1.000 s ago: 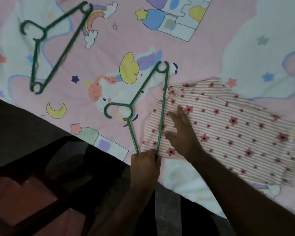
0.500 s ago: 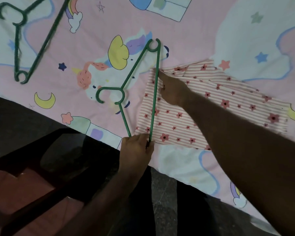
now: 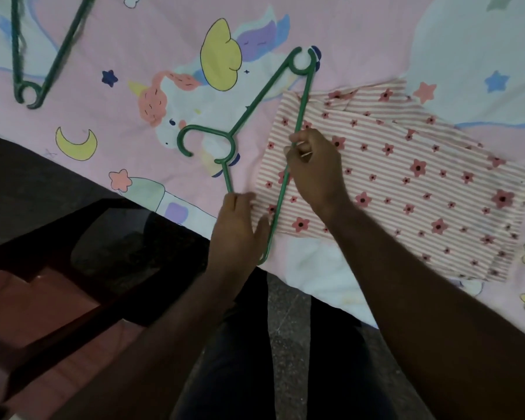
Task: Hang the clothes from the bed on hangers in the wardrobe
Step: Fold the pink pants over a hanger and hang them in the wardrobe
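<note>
1. The green hanger (image 3: 303, 98) lies flat on the bed sheet (image 3: 134, 40), close to the bed's near edge. Its long bar overlaps the left edge of the striped floral garment (image 3: 406, 183).
2. Right hand (image 3: 315, 168): fingers curled, pinching the bar at mid-length over the garment.
3. Left hand (image 3: 237, 228): grips the hanger's near corner, with the thumb out toward the bar.
4. A second green hanger (image 3: 52, 65) lies well apart at far left, partly out of frame.
5. Dark wooden furniture (image 3: 73, 283) stands at near left.
</note>
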`<action>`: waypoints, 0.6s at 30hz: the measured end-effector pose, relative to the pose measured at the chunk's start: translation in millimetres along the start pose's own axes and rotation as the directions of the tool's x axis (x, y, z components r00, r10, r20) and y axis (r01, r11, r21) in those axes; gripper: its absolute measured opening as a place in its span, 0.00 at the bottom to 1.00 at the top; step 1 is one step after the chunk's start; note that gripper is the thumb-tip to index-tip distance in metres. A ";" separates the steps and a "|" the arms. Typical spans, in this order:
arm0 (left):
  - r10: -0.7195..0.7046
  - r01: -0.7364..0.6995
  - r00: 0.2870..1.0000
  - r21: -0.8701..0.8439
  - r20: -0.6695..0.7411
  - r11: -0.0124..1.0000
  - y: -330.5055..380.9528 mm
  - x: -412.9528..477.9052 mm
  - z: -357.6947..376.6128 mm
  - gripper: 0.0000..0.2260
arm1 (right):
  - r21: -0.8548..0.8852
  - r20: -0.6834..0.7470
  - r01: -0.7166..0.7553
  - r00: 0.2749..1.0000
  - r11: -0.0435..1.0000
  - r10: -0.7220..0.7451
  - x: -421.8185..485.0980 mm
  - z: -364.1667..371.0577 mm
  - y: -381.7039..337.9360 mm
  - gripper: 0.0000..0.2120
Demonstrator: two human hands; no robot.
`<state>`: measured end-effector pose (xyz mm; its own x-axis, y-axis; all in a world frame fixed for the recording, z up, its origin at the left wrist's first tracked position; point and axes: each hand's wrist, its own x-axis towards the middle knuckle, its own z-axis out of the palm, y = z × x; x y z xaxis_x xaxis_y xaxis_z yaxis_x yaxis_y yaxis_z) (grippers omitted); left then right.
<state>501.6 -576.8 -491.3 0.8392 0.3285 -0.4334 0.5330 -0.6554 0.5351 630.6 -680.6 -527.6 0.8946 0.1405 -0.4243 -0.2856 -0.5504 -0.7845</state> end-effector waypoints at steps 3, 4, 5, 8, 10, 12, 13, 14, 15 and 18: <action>-0.095 0.096 0.994 -0.036 0.050 0.995 4.3 21.0 -0.5 0.24 | 0.048 0.026 -0.116 0.993 0.992 0.115 -11.3 11.4 3.8 0.06; -0.107 0.110 0.991 -0.024 0.080 0.994 6.3 29.6 1.2 0.25 | 0.061 0.011 -0.153 0.988 0.986 0.153 -12.0 12.0 5.7 0.06; -0.117 0.119 0.988 -0.010 0.102 0.993 8.3 38.1 3.5 0.25 | 0.047 -0.002 -0.181 0.984 0.982 0.181 -12.4 10.3 4.2 0.06; -0.210 0.211 0.972 0.000 0.103 0.977 13.9 66.2 6.8 0.21 | -0.054 0.021 -0.175 0.984 0.983 0.176 -5.1 5.6 3.2 0.10; -0.245 0.250 0.965 -0.038 0.095 0.968 14.4 83.4 9.4 0.18 | -0.121 0.030 -0.159 0.986 0.980 0.164 -0.4 4.7 -0.2 0.09; -0.243 0.251 0.966 -0.093 0.094 0.963 14.2 96.7 10.6 0.15 | -0.112 0.005 -0.180 0.983 0.977 0.182 -1.2 6.6 0.0 0.10; -0.230 0.240 0.969 -0.105 0.093 0.965 15.2 101.6 10.8 0.15 | -0.103 -0.008 -0.193 0.981 0.976 0.193 -4.5 7.1 1.2 0.11; -0.214 0.223 0.972 -0.100 0.099 0.970 16.4 105.1 10.8 0.15 | -0.098 -0.014 -0.198 0.980 0.975 0.198 -8.8 7.7 4.8 0.11; -0.188 0.199 0.976 -0.089 0.113 0.976 18.7 107.8 10.8 0.15 | -0.100 -0.014 -0.191 0.982 0.977 0.191 -12.9 7.7 8.2 0.10; -0.097 0.118 0.981 -0.119 0.168 0.986 23.4 112.3 11.5 0.16 | -0.113 -0.008 -0.142 0.990 0.983 0.142 -17.2 7.9 15.7 0.08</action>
<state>607.1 -563.1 -535.8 0.7535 0.2711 -0.5990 0.6369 -0.5270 0.5626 607.9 -685.1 -536.2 0.8479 0.0544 -0.5274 -0.3687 -0.6543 -0.6603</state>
